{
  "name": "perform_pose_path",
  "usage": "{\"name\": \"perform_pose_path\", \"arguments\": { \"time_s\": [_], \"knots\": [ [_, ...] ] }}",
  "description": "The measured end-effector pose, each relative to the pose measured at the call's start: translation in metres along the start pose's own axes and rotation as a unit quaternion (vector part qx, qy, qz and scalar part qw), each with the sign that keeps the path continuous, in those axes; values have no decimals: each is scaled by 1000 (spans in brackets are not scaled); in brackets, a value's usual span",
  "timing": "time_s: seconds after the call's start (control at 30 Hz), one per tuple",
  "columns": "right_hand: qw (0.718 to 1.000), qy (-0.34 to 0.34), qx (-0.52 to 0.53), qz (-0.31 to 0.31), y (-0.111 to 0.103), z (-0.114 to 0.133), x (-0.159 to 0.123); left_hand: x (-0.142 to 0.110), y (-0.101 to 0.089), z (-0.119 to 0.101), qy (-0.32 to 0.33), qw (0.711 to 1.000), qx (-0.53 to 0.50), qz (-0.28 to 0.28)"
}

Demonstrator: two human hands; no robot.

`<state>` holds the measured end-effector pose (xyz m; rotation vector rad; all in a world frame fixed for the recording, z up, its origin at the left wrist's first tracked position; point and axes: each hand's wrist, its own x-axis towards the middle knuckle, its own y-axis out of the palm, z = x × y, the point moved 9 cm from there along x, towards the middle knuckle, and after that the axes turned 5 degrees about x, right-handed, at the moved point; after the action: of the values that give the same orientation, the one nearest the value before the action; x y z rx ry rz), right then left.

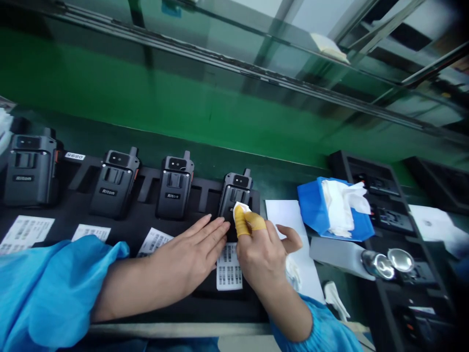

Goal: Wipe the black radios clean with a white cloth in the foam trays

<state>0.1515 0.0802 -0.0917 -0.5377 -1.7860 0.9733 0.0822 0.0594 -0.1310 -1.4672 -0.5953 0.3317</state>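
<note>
Several black radios lie face down in a row on a black tray, each with a label sheet below it. My left hand lies flat, fingers stretched out, against the left side of the rightmost radio. My right hand, with yellow finger cots on two fingers, pinches a small white wipe and presses it onto that radio's back. A barcode label sheet lies between the two hands.
A blue tissue pack with white wipes stands to the right, beside a white paper sheet. A grey dispenser with a metal top and further black trays are at the right. The green bench surface lies beyond.
</note>
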Motion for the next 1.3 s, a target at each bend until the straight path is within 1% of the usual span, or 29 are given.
{"name": "perform_pose_path", "arguments": {
  "time_s": [0.17,0.27,0.4,0.63,0.8,1.03,1.1,1.13,1.2,1.27,1.3],
  "knots": [
    [1000,-7,12,-22,-4,9,8,3,-4,1,2,1000,1,3],
    [1000,10,-5,-7,-3,5,6,5,-7,1,4,1000,5,4],
    [999,33,-10,11,-2,1,3,6,-11,1,6,1000,11,-9],
    [999,19,-3,-27,-4,11,11,7,-10,0,12,1000,7,-3],
    [998,51,-28,-4,-1,3,3,6,-14,0,12,1000,10,-25],
    [994,89,-59,11,-1,3,-6,4,0,1,17,1000,6,-18],
    [991,110,-69,35,0,-3,-9,3,-7,-1,21,1000,-1,-14],
    [989,122,-74,49,1,-7,-10,1,-15,-3,23,1000,-8,-11],
    [983,145,-89,66,-3,-18,-13,-6,-40,-5,28,999,-27,-11],
    [980,156,-107,64,-13,-28,-14,-19,-66,-4,42,998,-40,-19],
    [979,157,-114,58,-19,-32,-13,-28,-72,-1,41,998,-35,-11]
  ]
}}
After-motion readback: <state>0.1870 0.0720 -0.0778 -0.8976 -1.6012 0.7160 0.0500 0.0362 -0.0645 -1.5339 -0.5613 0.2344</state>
